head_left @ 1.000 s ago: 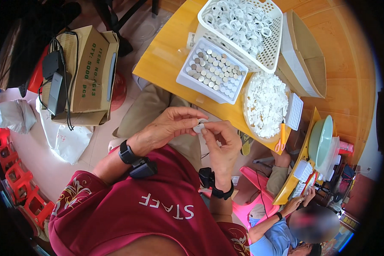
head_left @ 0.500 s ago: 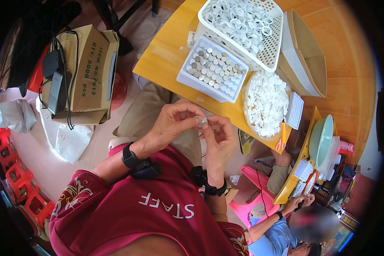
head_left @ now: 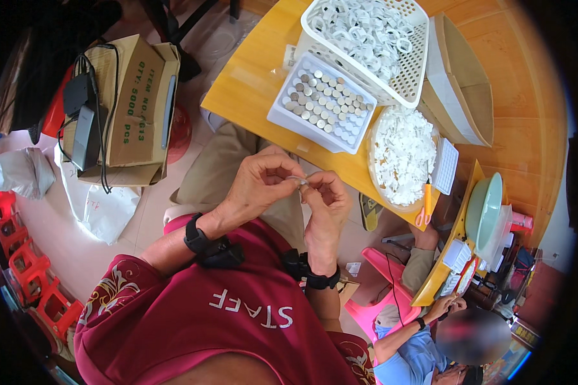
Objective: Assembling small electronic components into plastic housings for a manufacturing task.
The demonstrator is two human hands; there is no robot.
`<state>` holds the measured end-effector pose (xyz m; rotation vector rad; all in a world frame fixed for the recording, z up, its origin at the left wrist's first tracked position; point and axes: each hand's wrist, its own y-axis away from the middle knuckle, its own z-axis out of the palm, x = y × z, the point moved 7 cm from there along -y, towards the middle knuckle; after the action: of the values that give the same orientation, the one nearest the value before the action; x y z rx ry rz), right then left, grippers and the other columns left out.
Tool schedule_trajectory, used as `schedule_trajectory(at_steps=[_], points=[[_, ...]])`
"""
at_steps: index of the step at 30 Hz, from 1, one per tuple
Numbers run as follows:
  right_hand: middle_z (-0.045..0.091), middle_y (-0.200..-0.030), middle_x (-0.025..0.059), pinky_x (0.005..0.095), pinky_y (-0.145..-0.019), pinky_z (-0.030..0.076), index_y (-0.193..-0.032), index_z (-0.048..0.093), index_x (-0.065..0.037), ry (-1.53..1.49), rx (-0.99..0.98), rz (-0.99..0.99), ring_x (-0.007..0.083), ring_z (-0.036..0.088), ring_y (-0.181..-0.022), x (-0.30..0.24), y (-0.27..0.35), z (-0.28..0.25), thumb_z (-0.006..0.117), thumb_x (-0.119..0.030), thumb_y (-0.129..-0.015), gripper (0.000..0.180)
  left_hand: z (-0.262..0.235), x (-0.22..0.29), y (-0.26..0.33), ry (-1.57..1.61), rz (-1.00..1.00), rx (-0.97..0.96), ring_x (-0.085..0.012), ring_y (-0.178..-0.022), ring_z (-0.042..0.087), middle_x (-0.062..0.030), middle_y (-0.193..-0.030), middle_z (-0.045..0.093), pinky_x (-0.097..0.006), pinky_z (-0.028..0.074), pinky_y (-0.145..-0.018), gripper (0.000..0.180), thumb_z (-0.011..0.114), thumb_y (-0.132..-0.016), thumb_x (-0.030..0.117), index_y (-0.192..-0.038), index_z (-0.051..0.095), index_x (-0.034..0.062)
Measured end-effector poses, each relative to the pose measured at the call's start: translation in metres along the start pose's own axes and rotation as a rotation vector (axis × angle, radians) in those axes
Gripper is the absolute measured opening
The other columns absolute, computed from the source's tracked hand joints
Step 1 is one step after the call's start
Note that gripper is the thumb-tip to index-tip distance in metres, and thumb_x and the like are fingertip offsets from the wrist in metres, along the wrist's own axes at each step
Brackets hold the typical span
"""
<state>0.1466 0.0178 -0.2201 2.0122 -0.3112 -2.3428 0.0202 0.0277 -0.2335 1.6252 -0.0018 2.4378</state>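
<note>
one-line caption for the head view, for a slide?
Left hand and right hand pinch a small pale part together above the lap, beside a yellow table.

One head-worn fisheye view looks steeply down from close above the person's chest; both hands' fingers (head_left: 295, 183) sit near centre, the wooden bench (head_left: 257, 77) lies beyond them, edges bending toward the dark rim

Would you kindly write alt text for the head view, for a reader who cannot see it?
Seen from above, a person's left hand and right hand pinch a small pale part between fingertips over their lap, beside a yellow table holding a white compartment tray and basket of white rings.
</note>
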Motion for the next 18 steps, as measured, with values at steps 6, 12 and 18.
schedule_trajectory(at_steps=[6, 12, 18], points=[[0.054, -0.074, -0.0012, 0.0162, -0.060, 0.039, -0.081, 0.057, 0.000, 0.043, -0.013, 0.000, 0.0034, 0.049, -0.066, 0.0034, 0.0029, 0.0000, 0.058, 0.010, -0.072, 0.013, -0.0033, -0.0038, 0.0012, -0.013, -0.045, 0.009, -0.0093, -0.083, 0.054, -0.0029, -0.092, 0.049, -0.022, 0.046, -0.074, 0.015, 0.058, -0.075, -0.009, -0.087, 0.062, -0.0008], [0.052, -0.075, -0.0010, 0.0175, -0.061, 0.039, -0.079, 0.056, 0.000, -0.034, 0.015, -0.019, 0.0044, 0.049, -0.068, 0.0075, 0.0060, -0.0013, 0.057, 0.011, -0.072, 0.014, 0.0005, -0.0015, 0.0026, -0.029, 0.022, 0.006, -0.0061, -0.077, 0.053, -0.0005, -0.086, 0.047, -0.019, 0.044, -0.066, 0.012, 0.056, -0.076, -0.006, -0.085, 0.061, -0.0006], [0.054, -0.075, 0.0037, 0.0207, -0.056, 0.042, -0.080, 0.055, 0.001, -0.044, 0.036, -0.045, 0.0085, 0.050, -0.063, 0.0080, 0.0072, -0.0034, 0.055, 0.008, -0.072, 0.010, 0.0038, 0.0015, 0.0022, -0.032, 0.007, -0.013, -0.0077, -0.078, 0.054, -0.0017, -0.086, 0.046, -0.021, 0.047, -0.067, 0.012, 0.055, -0.077, -0.006, -0.087, 0.060, -0.0016]])
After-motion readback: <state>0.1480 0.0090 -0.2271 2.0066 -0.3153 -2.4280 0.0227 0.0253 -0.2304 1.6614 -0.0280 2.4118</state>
